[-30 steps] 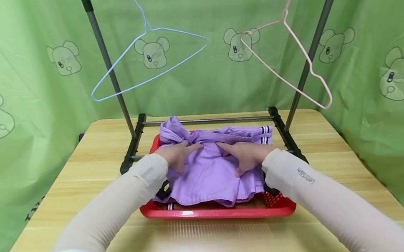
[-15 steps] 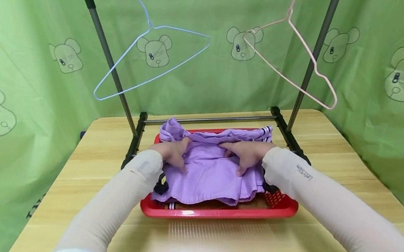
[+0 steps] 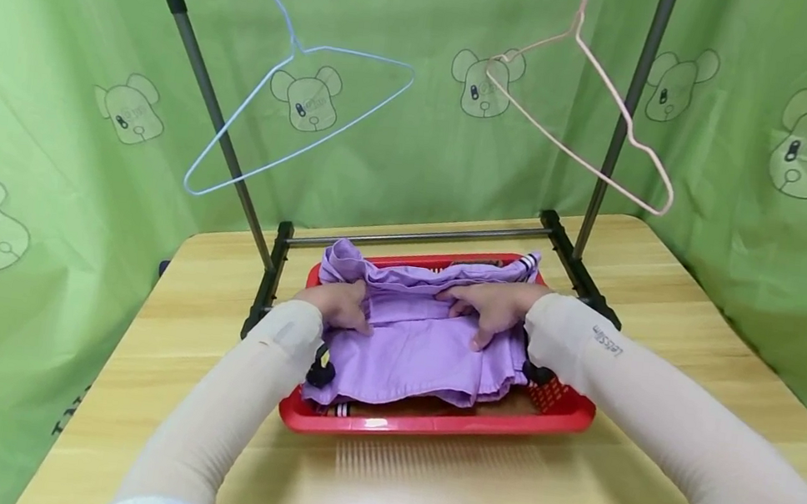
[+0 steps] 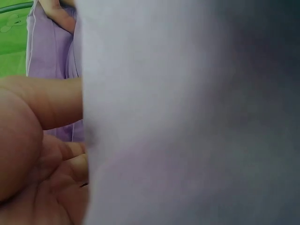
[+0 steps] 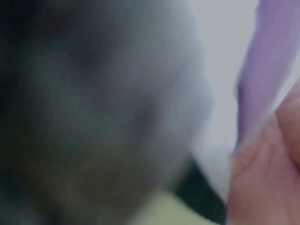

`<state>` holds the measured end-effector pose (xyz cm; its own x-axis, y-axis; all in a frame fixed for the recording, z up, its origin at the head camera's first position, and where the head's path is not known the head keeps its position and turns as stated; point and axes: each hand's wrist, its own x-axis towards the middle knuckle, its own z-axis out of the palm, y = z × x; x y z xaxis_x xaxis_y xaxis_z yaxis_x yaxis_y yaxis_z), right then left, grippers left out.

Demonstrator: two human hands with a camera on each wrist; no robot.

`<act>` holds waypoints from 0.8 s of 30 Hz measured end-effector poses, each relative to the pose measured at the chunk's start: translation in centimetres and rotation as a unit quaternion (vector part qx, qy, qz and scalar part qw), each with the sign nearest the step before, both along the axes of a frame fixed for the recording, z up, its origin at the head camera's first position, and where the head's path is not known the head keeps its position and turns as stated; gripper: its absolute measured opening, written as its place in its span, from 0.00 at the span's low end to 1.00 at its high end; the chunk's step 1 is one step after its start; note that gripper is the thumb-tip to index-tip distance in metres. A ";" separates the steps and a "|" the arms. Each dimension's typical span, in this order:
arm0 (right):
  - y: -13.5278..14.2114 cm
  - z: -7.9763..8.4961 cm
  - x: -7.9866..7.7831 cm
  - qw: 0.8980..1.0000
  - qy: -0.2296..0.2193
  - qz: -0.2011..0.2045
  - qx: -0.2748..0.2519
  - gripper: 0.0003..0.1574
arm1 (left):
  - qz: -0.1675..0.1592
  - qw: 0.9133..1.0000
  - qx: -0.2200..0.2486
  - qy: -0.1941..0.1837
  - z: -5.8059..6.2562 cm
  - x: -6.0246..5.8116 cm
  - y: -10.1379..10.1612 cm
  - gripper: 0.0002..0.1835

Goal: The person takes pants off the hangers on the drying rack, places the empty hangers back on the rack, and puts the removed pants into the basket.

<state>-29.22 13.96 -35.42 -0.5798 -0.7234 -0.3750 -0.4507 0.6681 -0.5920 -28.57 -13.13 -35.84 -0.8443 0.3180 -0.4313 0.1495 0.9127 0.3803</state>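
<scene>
A purple garment (image 3: 412, 362) with black-and-white striped trim lies bunched over the red basket (image 3: 367, 426). My left hand (image 3: 338, 304) grips its left side, thumb and fingers at the folded upper part. On the right, my right hand (image 3: 491, 306) holds the same upper fold, its fingertips tucked at the cloth. In the left wrist view, the thumb and curled fingers of my left hand (image 4: 42, 122) stand around blurred cloth that hides much of the frame. The right wrist view shows part of my right hand (image 5: 262, 183) against a purple edge.
Behind the basket stands a metal clothes rack (image 3: 206, 76) on the wooden table (image 3: 667, 318). A blue hanger (image 3: 239, 110) hangs at its left and a pink hanger (image 3: 609, 113) at its right. Green patterned curtain (image 3: 385, 157) surrounds the table.
My left hand has drawn left, away from the right hand. The garment's upper fold has flattened and spread, showing more of the basket's back rim. My right hand has barely moved.
</scene>
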 end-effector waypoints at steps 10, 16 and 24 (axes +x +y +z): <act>0.1 0.0 0.9 0.998 0.052 0.027 0.019 0.54 | -0.044 0.999 -0.004 -0.015 0.4 0.5 0.0 0.50; 0.6 0.2 1.2 0.997 0.072 0.034 0.000 0.54 | -0.078 0.997 0.027 0.004 1.2 0.4 -0.8 0.41; 0.8 1.2 2.1 0.988 0.139 0.068 0.017 0.48 | -0.006 0.959 0.072 0.274 3.1 0.3 -1.6 0.25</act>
